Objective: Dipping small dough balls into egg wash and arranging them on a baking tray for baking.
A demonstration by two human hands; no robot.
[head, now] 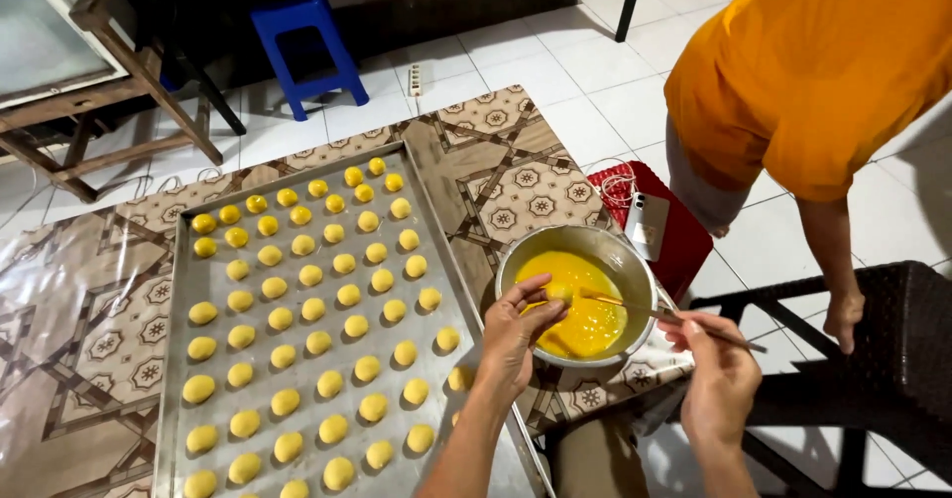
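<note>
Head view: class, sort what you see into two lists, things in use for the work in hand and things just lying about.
In use:
left hand holding a dough ball over the bowl
right hand holding a stick
yellow liquid
tray of dough balls

Lying about:
blue stool
phone on a red stool
black chair
wooden frame

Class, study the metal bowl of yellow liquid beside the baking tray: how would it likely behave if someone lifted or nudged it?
The metal bowl looks thin and rigid, so probably light itself. Its yellow liquid would likely slosh or spill if tilted. It sits near the table's edge, steadied by the left hand, so a push might tip it off.
</note>
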